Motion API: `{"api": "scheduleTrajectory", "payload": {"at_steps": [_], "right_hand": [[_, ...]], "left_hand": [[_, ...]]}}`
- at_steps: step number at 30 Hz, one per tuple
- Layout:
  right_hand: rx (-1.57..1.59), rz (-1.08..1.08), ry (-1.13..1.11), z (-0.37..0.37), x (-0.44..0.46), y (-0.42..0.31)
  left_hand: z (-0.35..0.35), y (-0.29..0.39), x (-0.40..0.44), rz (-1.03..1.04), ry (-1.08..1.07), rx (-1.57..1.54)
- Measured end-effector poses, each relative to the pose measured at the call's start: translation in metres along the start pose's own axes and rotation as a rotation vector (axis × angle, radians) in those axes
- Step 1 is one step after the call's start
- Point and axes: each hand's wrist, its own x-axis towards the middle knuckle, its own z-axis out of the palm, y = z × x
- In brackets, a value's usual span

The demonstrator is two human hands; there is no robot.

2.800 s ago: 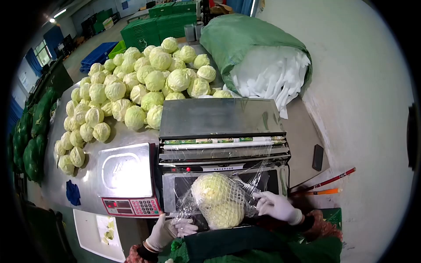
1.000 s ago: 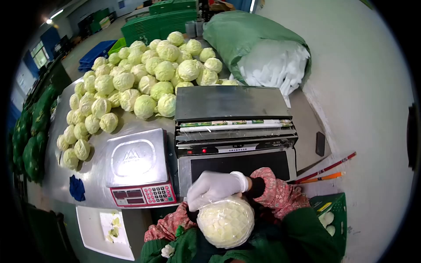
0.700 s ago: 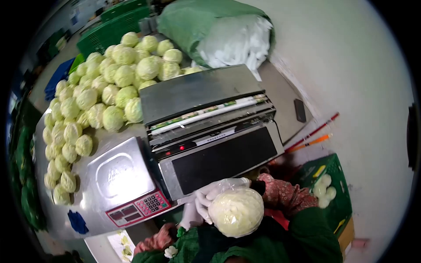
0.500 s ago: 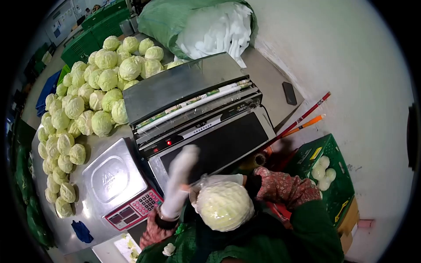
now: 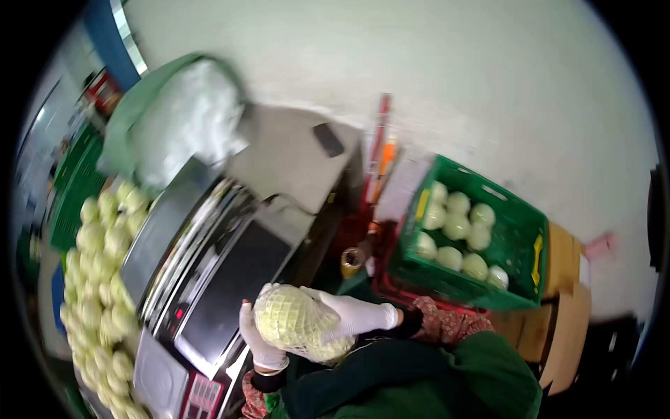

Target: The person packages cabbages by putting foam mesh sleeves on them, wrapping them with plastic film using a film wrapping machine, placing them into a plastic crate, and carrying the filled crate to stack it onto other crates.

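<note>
A pale green cabbage (image 5: pixel 287 314) wrapped in a white net sits between my two gloved hands, close to my body. My left hand (image 5: pixel 262 343) supports it from the left, fingers curved along its side. My right hand (image 5: pixel 356 315) lies over its right side with the fingers pressed on it. The cabbage's lower end is partly covered by the right hand and blurred. Just beyond the hands stands the wrapping machine (image 5: pixel 237 269) with its dark plate and a red light.
On the right, a green crate (image 5: pixel 516 300) holds several pale cabbages. Many bare cabbages (image 5: pixel 98 279) are heaped at left beside a scale (image 5: pixel 159 373). A phone (image 5: pixel 327 140) and a green sack (image 5: pixel 132 115) of white netting lie farther back. Cardboard boxes (image 5: pixel 569 339) stand beyond the crate.
My view has swung to the right, bringing the crate fully into sight. My left hand has come from above the machine's plate to the cabbage, and both hands now hold it.
</note>
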Motion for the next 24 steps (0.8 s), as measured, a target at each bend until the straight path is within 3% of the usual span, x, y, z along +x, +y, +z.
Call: {"api": "scheduleTrajectory", "payload": {"at_steps": [1, 3, 5, 7, 10, 15, 21, 24], "right_hand": [[0.056, -0.05, 0.09, -0.015, -0.013, 0.003], [0.462, -0.004, 0.216, -0.057, -0.056, 0.001], [0.573, -0.035, 0.391, -0.098, -0.111, 0.001], [0.685, -0.197, 0.603, -0.134, -0.167, 0.02], [0.603, -0.13, 1.113, -0.181, -0.269, 0.042], [0.304, 0.126, 1.677, -0.255, -0.415, 0.096], [0.076, 0.42, 1.857, -0.318, -0.488, 0.177], [-0.028, 0.529, 1.776, -0.338, -0.477, 0.211]], "left_hand": [[0.022, -0.012, 0.011, -0.03, -0.025, 0.011], [0.062, -0.048, 0.035, -0.08, -0.226, 0.075], [0.104, -0.095, 0.048, -0.182, -0.332, 0.112], [0.108, -0.14, 0.065, -0.26, -0.357, 0.251], [0.087, -0.179, 0.084, -0.529, -0.393, 0.373], [0.041, -0.2, 0.086, -0.645, -0.209, 0.695], [0.032, -0.207, 0.09, -0.606, -0.042, 0.782], [0.042, -0.217, 0.091, -0.574, -0.036, 0.812]]}}
